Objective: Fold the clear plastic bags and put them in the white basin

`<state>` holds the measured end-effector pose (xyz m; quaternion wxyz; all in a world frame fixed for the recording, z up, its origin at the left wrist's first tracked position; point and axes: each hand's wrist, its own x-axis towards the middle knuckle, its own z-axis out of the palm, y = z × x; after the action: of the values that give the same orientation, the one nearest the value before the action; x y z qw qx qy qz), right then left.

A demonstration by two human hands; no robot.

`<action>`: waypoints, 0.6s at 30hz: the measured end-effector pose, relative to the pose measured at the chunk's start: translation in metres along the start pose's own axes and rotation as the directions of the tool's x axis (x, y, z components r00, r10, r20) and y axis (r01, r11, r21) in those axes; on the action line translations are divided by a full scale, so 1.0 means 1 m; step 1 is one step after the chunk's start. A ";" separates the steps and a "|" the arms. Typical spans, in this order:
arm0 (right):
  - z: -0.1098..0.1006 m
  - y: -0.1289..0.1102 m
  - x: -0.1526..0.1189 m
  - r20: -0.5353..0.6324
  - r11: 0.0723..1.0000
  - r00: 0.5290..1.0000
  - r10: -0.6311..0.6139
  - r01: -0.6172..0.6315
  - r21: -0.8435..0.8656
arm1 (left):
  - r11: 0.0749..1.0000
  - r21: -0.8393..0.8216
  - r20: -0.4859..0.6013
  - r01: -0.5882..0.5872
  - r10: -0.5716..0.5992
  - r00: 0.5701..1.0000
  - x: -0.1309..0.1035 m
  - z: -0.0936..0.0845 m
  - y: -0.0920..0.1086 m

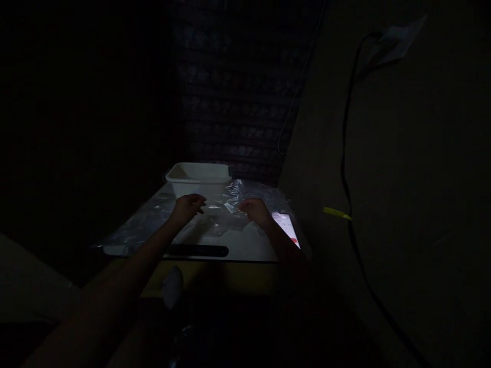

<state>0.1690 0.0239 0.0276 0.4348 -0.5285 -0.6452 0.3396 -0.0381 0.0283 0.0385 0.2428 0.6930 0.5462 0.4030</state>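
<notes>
In dim light, my left hand (190, 205) is over the white table, its thumb and fingers bent together at the left side of a piece of clear plastic film (217, 206). Facing it, my right hand (255, 208) pinches the film's right side. The film spans the gap between my hands and is hard to make out. Just under it, small clear plastic pieces (217, 227) lie on the table (245, 248). Crinkled clear plastic (235, 191) is spread behind my right hand.
A white plastic bin (199, 180) stands at the table's back. A lit phone (286, 228) lies beside my right wrist. More clear plastic (141, 222) covers the table's left side. A dark slot (197, 250) runs along the front edge. A black cable (344, 153) hangs at right.
</notes>
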 end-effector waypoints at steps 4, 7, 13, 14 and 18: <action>-0.011 -0.017 -0.015 -0.035 0.994 0.997 0.066 -0.063 0.092 | 0.987 -0.159 0.013 0.034 -0.033 0.999 -0.009 -0.007 0.015; -0.013 -0.023 -0.022 0.004 0.964 0.986 0.168 -0.165 0.211 | 0.959 -0.278 0.059 0.060 -0.046 0.997 -0.012 -0.008 0.021; -0.005 -0.020 -0.023 0.048 0.942 0.973 0.227 -0.231 0.243 | 0.936 -0.350 0.056 0.038 -0.020 0.998 -0.017 -0.010 0.027; -0.003 -0.018 -0.022 0.046 0.948 0.974 0.221 -0.226 0.223 | 0.938 -0.345 0.048 0.026 -0.009 0.999 -0.017 -0.010 0.027; 0.000 -0.009 -0.017 0.026 0.978 0.987 0.160 -0.162 0.133 | 0.956 -0.294 -0.002 -0.027 0.027 1.000 -0.017 -0.013 0.025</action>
<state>0.1664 0.0052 0.0319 0.4357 -0.5459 -0.5790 0.4206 -0.0360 0.0039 0.0603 0.3380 0.6571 0.4706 0.4823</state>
